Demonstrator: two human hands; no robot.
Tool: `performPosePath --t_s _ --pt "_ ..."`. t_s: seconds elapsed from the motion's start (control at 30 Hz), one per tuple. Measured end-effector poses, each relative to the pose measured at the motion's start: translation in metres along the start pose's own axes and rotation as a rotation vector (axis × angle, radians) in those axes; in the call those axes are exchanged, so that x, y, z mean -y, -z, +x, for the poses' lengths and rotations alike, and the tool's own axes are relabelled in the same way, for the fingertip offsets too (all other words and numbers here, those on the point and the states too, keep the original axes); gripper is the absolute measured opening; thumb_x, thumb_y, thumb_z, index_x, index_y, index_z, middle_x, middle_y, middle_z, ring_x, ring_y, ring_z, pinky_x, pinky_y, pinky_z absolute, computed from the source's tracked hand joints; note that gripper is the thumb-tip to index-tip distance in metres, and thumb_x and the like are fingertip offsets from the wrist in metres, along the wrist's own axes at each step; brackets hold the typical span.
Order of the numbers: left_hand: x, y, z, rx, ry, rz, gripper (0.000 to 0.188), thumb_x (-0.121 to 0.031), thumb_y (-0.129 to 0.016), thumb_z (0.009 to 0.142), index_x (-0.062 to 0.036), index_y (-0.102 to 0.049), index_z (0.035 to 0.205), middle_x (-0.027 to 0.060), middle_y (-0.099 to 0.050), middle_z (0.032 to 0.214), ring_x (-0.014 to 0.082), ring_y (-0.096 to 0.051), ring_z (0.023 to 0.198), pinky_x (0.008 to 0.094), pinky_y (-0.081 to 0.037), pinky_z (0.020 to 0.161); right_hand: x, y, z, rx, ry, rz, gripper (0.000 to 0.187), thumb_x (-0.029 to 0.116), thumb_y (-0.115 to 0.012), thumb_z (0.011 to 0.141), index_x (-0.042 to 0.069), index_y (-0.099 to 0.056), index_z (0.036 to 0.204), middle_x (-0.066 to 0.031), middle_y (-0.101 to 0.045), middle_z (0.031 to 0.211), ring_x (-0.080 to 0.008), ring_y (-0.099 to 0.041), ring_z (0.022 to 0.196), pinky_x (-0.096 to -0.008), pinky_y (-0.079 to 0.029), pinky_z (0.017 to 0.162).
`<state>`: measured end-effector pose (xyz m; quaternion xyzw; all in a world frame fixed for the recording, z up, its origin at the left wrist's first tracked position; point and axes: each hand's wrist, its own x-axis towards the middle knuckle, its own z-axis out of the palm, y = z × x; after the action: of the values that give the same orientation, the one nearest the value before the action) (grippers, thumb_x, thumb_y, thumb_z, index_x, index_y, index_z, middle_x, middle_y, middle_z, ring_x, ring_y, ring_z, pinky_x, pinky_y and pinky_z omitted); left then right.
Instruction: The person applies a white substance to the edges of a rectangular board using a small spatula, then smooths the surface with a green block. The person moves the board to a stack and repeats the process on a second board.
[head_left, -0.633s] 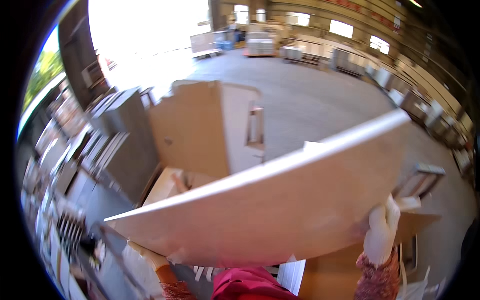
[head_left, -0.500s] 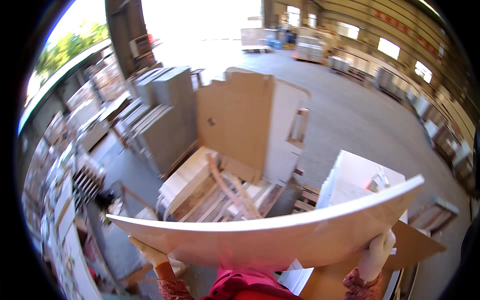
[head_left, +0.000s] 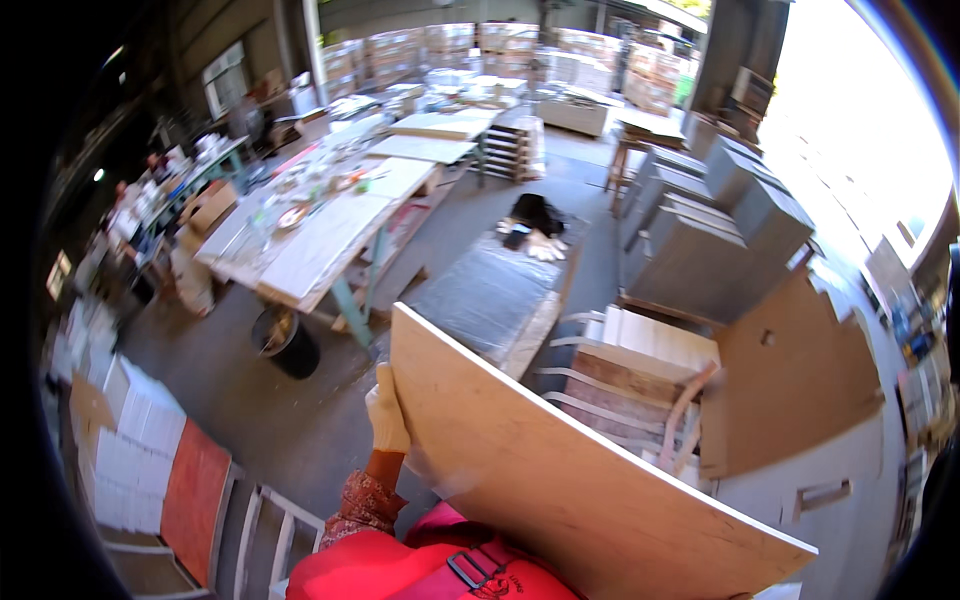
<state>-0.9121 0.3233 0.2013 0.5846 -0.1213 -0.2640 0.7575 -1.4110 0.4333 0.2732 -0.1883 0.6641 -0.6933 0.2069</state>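
In front of my body is a large flat board (head_left: 560, 460) with a pale edge and a tan, slightly shiny face. It is tilted, its left corner up and its right end low near the bottom of the view. My left hand (head_left: 386, 412), in a pale glove, is closed on the board's left edge; part of its fingers is hidden by the board. My right hand is not in view. Beyond the board lies a low stack wrapped in grey plastic (head_left: 480, 300), with white gloves (head_left: 543, 247) on its far end.
A long worktable (head_left: 325, 245) stands at the left, with a black bin (head_left: 288, 345) beside it. Grey slab stacks (head_left: 690, 265) and an upright cardboard sheet (head_left: 800, 370) are at the right, by a pallet with loose straps (head_left: 620, 390). White stacked pieces (head_left: 135, 450) sit lower left.
My view has swung left, bringing the worktable into sight. The board has turned with me and now slants down to the right. My right hand has left the view.
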Motion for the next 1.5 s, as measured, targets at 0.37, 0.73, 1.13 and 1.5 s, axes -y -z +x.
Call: performPosePath --t_s 0.37,0.73,1.13,1.5 --pt "-0.051 0.152 0.149 -0.275 -0.056 0.094 0.057 -0.05 -0.053 0.099 -0.0009 -0.062 0.071 -0.0056 -0.052 0.072 0.006 -0.043 0.068 0.0287 -0.038 0.061 -0.049 -0.194 -0.097 0.383 -0.016 -0.038 0.058 0.046 -0.045 0.102 -0.004 -0.058 0.129 -0.0141 -0.064 0.117 -0.0268 -0.058 0.107 -0.0433 -0.046 0.094" --pt "-0.069 0.334 0.257 -0.826 0.028 0.21 0.065 -0.059 -0.051 0.094 0.0 -0.062 0.068 0.0009 -0.055 0.064 0.0125 -0.048 0.065 0.0367 -0.041 0.064 -0.098 -0.436 -0.21 0.846 -0.023 -0.212 0.048 0.043 -0.053 0.099 -0.003 -0.063 0.109 -0.0107 -0.064 0.097 -0.0242 -0.058 0.091 -0.043 -0.047 0.079" --pt "-0.074 0.367 0.252 -1.339 -0.079 0.084 0.052 -0.049 -0.058 0.097 -0.0098 -0.05 0.063 -0.0076 -0.038 0.065 0.0062 -0.03 0.061 0.0329 -0.026 0.052 -0.136 -0.803 -0.401 1.661 -0.04 -0.163 0.04 0.035 -0.055 0.099 0.004 -0.06 0.075 0.0038 -0.049 0.071 -0.0087 -0.04 0.068 -0.0316 -0.036 0.058" --pt "0.03 0.419 0.274 -1.452 0.459 0.342 0.07 -0.063 -0.052 0.088 0.0023 -0.07 0.105 0.02 -0.071 0.1 0.0358 -0.067 0.095 0.0438 -0.049 0.084 -0.249 -0.978 -0.542 2.165 -0.059 -0.474 0.039 0.036 -0.055 0.098 0.003 -0.066 0.079 -0.0015 -0.059 0.074 -0.0138 -0.052 0.067 -0.0334 -0.046 0.06"
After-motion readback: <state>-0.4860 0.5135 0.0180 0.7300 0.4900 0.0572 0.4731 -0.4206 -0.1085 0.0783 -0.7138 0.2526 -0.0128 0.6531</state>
